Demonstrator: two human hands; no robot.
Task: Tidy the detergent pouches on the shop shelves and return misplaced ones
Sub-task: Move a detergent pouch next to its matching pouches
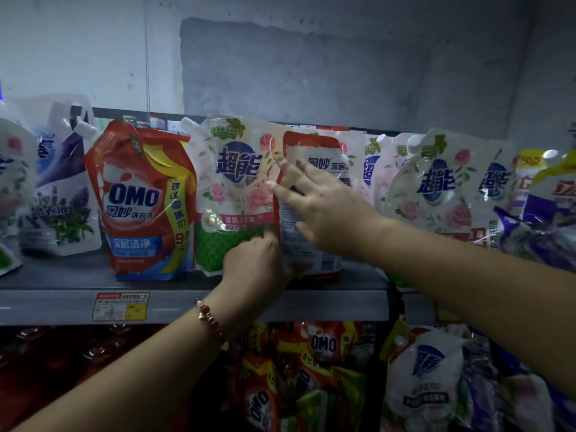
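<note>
Near the front edge of the grey metal shelf (193, 304), a back-facing red-and-white plastic OMO pouch (311, 194) is pinched at its lower left corner by the left hand (255, 260) and steadied by the straightened fingers (290, 176) of the right hand (327, 210), apparently so it can be lifted from among the rose-printed white pouches (237, 194).

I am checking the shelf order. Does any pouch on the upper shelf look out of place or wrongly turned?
Yes. One red OMO pouch stands back side out among the white rose-print pouches, away from the front-facing OMO pouch further left. The left hand holds its lower edge; the right hand lies flat on it.
</note>
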